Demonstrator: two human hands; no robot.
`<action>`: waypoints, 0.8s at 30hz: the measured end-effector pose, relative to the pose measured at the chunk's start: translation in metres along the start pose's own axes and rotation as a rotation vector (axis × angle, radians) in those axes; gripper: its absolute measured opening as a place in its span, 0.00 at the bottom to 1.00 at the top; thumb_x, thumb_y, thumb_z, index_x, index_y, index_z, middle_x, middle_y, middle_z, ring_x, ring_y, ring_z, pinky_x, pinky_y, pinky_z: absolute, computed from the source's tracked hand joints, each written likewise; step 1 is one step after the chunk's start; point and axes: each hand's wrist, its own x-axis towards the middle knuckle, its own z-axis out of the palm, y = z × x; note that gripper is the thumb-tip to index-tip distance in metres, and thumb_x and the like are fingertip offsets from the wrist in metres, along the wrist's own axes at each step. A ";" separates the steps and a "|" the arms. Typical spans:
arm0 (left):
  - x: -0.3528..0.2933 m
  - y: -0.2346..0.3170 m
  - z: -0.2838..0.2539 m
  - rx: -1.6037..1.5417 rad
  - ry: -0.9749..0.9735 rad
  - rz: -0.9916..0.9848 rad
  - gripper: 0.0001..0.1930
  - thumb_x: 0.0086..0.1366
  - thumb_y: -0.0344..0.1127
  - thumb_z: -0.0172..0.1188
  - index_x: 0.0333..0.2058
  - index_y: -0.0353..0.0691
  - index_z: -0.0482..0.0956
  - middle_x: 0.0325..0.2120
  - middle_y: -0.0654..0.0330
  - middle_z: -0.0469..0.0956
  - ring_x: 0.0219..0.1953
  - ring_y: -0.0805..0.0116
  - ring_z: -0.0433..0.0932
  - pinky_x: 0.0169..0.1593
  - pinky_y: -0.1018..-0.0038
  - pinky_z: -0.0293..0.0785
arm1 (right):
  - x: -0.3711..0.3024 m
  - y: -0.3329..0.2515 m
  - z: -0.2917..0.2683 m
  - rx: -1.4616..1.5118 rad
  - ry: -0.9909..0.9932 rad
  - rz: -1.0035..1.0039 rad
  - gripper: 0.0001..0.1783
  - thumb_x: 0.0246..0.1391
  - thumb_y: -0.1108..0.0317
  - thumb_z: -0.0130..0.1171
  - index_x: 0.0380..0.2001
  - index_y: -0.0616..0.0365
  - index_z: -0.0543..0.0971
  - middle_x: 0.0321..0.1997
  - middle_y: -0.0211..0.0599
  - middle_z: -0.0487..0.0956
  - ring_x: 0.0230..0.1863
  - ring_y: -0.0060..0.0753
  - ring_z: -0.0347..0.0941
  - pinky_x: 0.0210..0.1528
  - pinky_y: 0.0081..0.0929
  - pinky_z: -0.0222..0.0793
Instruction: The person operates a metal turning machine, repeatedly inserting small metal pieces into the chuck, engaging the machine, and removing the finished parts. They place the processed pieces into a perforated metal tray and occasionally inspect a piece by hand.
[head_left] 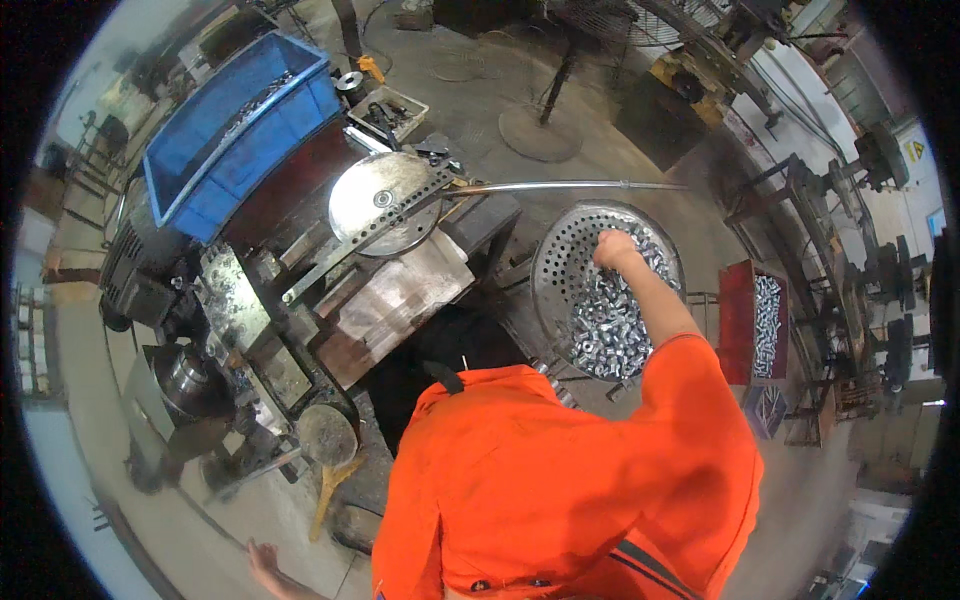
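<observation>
My right hand (616, 250) reaches over a round perforated metal tray (550, 267) at the right, its fingers closed at the edge of a heap of small shiny metal fittings (612, 335). What those fingers hold, if anything, is hidden. Low at the left, my left hand (264, 562) hangs away from the bench, fingers apart and holding nothing. Nearest to it is a yellow-handled tool (328, 492) by a round grey disc (327, 435).
Ahead on the machine bench, a long perforated bar (345, 258) crosses a round metal plate (362, 190). A blue crate (285, 98) stands at the far left. A red bin (738, 320) of metal parts is at the right. A pedestal base (540, 135) stands beyond the tray.
</observation>
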 end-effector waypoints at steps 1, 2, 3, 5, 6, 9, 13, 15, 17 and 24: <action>-0.003 0.001 -0.004 0.013 -0.055 0.052 0.22 0.55 0.41 0.63 0.45 0.39 0.70 0.18 0.61 0.69 0.22 0.70 0.70 0.28 0.70 0.70 | -0.002 -0.002 -0.002 -0.034 0.022 -0.018 0.24 0.39 0.59 0.57 0.42 0.56 0.76 0.49 0.46 0.74 0.52 0.40 0.70 0.54 0.32 0.65; -0.005 0.002 -0.009 0.026 -0.112 0.104 0.22 0.55 0.41 0.63 0.45 0.37 0.69 0.18 0.61 0.70 0.22 0.70 0.70 0.28 0.71 0.70 | -0.004 -0.005 -0.003 -0.068 0.044 -0.035 0.23 0.41 0.60 0.53 0.42 0.57 0.76 0.49 0.45 0.74 0.52 0.40 0.70 0.54 0.31 0.65; -0.008 0.004 -0.013 0.040 -0.169 0.155 0.22 0.55 0.41 0.63 0.45 0.36 0.69 0.17 0.61 0.70 0.22 0.70 0.71 0.28 0.71 0.71 | -0.006 -0.008 -0.005 -0.102 0.066 -0.051 0.22 0.44 0.61 0.49 0.43 0.58 0.77 0.49 0.45 0.74 0.52 0.40 0.70 0.54 0.31 0.65; -0.018 0.007 0.000 0.034 -0.146 0.159 0.23 0.55 0.41 0.63 0.45 0.34 0.69 0.17 0.61 0.70 0.21 0.70 0.71 0.28 0.72 0.71 | -0.004 -0.004 -0.002 -0.074 0.075 -0.055 0.21 0.43 0.60 0.50 0.41 0.58 0.77 0.48 0.46 0.75 0.52 0.41 0.70 0.55 0.31 0.64; -0.021 0.008 0.005 0.031 -0.136 0.161 0.23 0.55 0.41 0.63 0.45 0.33 0.69 0.17 0.61 0.70 0.21 0.70 0.72 0.27 0.72 0.71 | 0.004 0.003 0.010 -0.049 0.125 -0.047 0.21 0.42 0.60 0.51 0.39 0.58 0.78 0.46 0.47 0.76 0.50 0.41 0.71 0.53 0.31 0.65; -0.015 0.007 -0.010 0.040 -0.148 0.108 0.24 0.54 0.42 0.64 0.45 0.35 0.70 0.17 0.62 0.70 0.21 0.71 0.71 0.28 0.72 0.71 | 0.000 -0.004 0.013 0.213 0.272 -0.041 0.17 0.37 0.61 0.57 0.31 0.58 0.80 0.36 0.48 0.78 0.43 0.45 0.74 0.47 0.33 0.70; -0.006 0.000 -0.006 0.002 -0.127 0.100 0.19 0.53 0.42 0.65 0.40 0.38 0.72 0.18 0.63 0.69 0.21 0.70 0.69 0.28 0.69 0.69 | 0.022 0.006 0.059 0.538 0.406 -0.110 0.10 0.31 0.61 0.59 0.17 0.56 0.79 0.23 0.42 0.78 0.32 0.50 0.75 0.40 0.35 0.72; 0.010 -0.003 -0.021 -0.010 -0.072 0.027 0.17 0.53 0.42 0.65 0.36 0.39 0.72 0.18 0.63 0.69 0.21 0.69 0.69 0.28 0.67 0.68 | 0.016 -0.001 0.056 0.283 0.426 -0.093 0.14 0.32 0.60 0.59 0.22 0.59 0.80 0.33 0.49 0.78 0.37 0.48 0.75 0.43 0.34 0.72; 0.016 -0.005 -0.010 0.014 -0.070 0.085 0.15 0.53 0.42 0.65 0.32 0.39 0.72 0.17 0.63 0.68 0.20 0.67 0.68 0.26 0.66 0.67 | -0.006 -0.014 0.035 0.234 0.288 0.031 0.17 0.34 0.61 0.56 0.28 0.61 0.80 0.37 0.53 0.77 0.41 0.48 0.74 0.45 0.34 0.71; 0.026 -0.018 -0.040 0.027 -0.069 0.134 0.18 0.53 0.45 0.65 0.35 0.37 0.74 0.15 0.64 0.68 0.16 0.72 0.66 0.22 0.74 0.66 | -0.008 -0.037 0.017 0.148 0.202 -0.077 0.17 0.35 0.61 0.56 0.30 0.60 0.80 0.39 0.51 0.77 0.42 0.50 0.75 0.46 0.36 0.71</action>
